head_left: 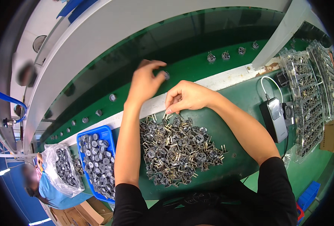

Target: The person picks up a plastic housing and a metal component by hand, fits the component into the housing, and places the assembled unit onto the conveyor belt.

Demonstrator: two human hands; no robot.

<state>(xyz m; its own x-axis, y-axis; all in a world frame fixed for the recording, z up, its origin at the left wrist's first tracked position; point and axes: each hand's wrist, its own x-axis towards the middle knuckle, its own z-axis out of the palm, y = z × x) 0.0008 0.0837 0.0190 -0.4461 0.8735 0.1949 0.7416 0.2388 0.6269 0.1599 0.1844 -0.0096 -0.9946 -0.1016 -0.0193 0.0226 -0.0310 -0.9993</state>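
My left hand [146, 81] is over the green belt, slightly blurred, its thumb and forefinger apart. Just beside its thumb is a small round part [167, 76] on the belt; I see nothing held in that hand. At the far edge of a heap of dark plug inserts with brass pins [174, 150], my right hand [187, 96] has thumb and fingers pinched together. Brass pins [165, 114] show at those fingertips, on a plug insert whose body is mostly hidden by the fingers and the heap.
A blue tray [112, 141] of grey round caps stands left of the heap, beside a plastic bag [50, 165] of similar pieces. Spaced parts [211, 57] line the belt beyond a white rail [227, 80]. A power bank [275, 120] and clear blister trays [306, 98] lie at right.
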